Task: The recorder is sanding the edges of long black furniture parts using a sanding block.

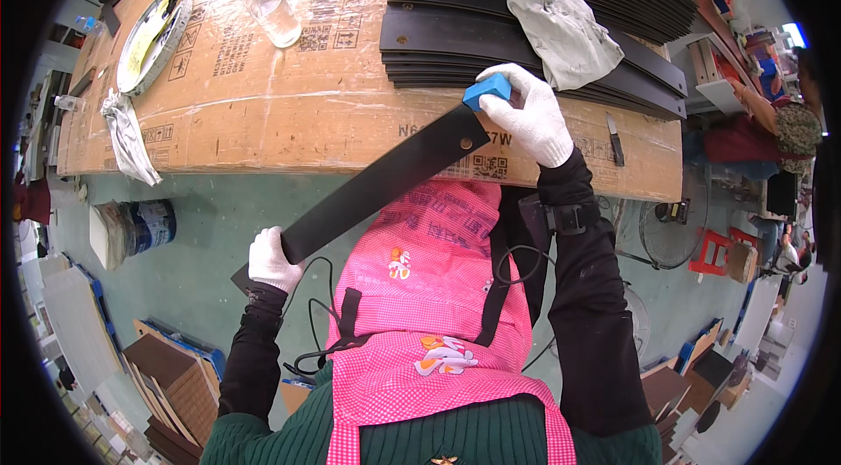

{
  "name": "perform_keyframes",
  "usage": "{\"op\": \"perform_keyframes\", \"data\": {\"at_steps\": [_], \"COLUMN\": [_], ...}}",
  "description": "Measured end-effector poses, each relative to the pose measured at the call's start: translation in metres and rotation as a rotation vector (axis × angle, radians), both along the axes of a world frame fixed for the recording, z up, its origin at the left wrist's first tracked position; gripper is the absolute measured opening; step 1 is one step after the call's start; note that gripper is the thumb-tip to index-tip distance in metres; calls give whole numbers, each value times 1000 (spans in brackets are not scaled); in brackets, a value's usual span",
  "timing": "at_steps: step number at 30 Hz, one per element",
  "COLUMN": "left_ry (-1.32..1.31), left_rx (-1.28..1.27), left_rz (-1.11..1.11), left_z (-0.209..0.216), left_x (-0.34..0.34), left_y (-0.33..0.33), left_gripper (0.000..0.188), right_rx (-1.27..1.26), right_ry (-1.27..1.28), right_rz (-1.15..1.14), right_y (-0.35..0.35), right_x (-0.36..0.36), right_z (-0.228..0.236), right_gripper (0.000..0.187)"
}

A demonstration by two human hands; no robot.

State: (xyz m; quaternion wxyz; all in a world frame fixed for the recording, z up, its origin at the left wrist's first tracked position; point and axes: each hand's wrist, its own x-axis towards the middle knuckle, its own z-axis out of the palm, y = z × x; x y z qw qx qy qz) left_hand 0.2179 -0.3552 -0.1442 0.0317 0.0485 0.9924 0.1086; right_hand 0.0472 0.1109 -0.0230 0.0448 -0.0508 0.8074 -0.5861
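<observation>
A long black board [377,180] with a round hole near its upper end slants across in front of me, off the table's front edge. My left hand [274,260], in a white glove, is closed around its lower end. My right hand [530,115], also gloved, pinches a blue block [487,92] against the board's upper end. What the block is made of I cannot tell. Just beyond lies a stack of similar black boards [455,40], with a crumpled white cloth [565,36] on top.
The table has a cardboard top [342,128]. On it are a clear bottle [267,5], a round tray [123,71], a white glove-like cloth [129,137] over the edge and a small knife [615,139]. A bucket [151,227] and a fan [674,211] stand on the floor; a person [745,137] is at right.
</observation>
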Motion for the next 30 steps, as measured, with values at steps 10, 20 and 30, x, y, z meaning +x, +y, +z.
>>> {"op": "perform_keyframes", "data": {"at_steps": [10, 20, 30], "left_ry": [6, 18, 18], "left_rx": [15, -9, -16], "left_rz": [19, 23, 40], "left_z": [0, 3, 8], "left_x": [1, 3, 5], "left_y": [4, 2, 6], "left_gripper": [54, 55, 52], "right_rx": [-23, 102, 121], "right_ry": [-121, -52, 32], "right_rz": [20, -10, -15], "right_y": [31, 17, 9], "right_x": [35, 24, 28], "right_z": [2, -5, 1], "right_gripper": [30, 30, 29]}}
